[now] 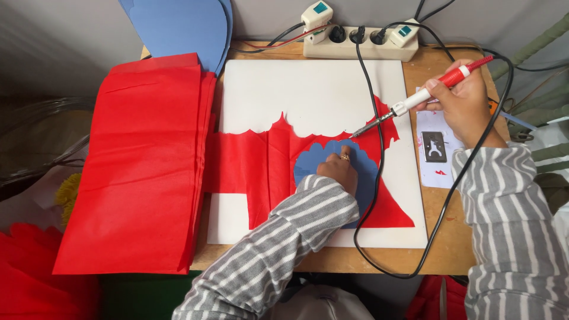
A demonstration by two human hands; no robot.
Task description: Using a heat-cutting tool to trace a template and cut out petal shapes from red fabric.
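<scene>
Left hand (339, 170) flat, pressing blue scalloped template (308, 163) onto red fabric (261, 172) on white board (320, 89). Right hand (465, 104) gripping red-handled hot cutter (415, 99), tip at template's edge. Red fabric stack (142, 166) left; power strip (355, 42) beyond.

So the board (320, 89) sits mid-table with 1 cloth strip (261, 172) across it and the template (361, 172) on top. Fabric stack (136, 166) lies left of the board, power strip (361, 44) behind it, small card (435, 148) to its right.
</scene>
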